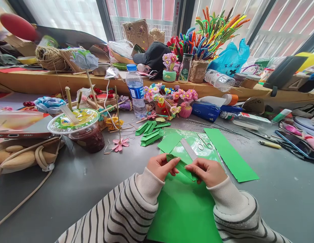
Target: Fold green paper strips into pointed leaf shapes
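Between my two hands is a folded strip of green paper (182,166), held above a large green sheet (183,209). My left hand (160,167) pinches its left end between thumb and fingers. At the right end, my right hand (207,171) grips it the same way. Just behind lie a pale ruler-like strip (188,149), a small green paper piece (170,141) and a pair of scissors (204,144). Several folded green paper pieces (150,133) are piled further back. A long green paper strip (230,153) rests to the right.
A lidded cup of dark drink (89,136) and a pink paper flower (120,144) stand at left. Behind are a water bottle (136,94) and yarn flowers (159,98). Thin wires (217,126), a glue stick (281,115) and a phone (296,143) lie at right.
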The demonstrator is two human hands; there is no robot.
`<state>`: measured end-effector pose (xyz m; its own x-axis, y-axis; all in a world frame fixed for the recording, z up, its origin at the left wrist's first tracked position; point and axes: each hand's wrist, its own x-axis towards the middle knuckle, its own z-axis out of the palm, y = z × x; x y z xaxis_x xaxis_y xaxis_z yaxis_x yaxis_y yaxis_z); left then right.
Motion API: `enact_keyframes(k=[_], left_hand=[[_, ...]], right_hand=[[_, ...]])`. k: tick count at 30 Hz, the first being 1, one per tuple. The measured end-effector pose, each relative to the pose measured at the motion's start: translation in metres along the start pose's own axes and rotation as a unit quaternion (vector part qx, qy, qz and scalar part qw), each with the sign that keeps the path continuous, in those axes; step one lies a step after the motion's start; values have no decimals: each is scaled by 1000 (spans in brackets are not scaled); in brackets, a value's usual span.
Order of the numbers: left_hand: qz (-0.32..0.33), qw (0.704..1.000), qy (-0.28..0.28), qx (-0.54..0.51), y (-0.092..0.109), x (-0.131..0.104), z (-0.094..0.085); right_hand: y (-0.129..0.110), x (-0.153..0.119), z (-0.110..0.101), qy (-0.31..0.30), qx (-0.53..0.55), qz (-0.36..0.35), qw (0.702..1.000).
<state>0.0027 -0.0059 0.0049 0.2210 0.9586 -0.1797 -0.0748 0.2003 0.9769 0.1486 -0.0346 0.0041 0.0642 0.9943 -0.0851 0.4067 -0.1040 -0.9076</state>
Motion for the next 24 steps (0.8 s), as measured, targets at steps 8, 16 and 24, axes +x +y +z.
enact_keyframes(k=[8,16,24], left_hand=[[-2,999,29,-13,1,-1,2],[-4,997,58,-54,5,-3,3],[3,996,58,-72,6,-2,3]], right_hand=[[5,3,-1,29,-42,-38,998],[7,2,-5,81,-61,-64,993],[1,0,8,13,127,-65,990]])
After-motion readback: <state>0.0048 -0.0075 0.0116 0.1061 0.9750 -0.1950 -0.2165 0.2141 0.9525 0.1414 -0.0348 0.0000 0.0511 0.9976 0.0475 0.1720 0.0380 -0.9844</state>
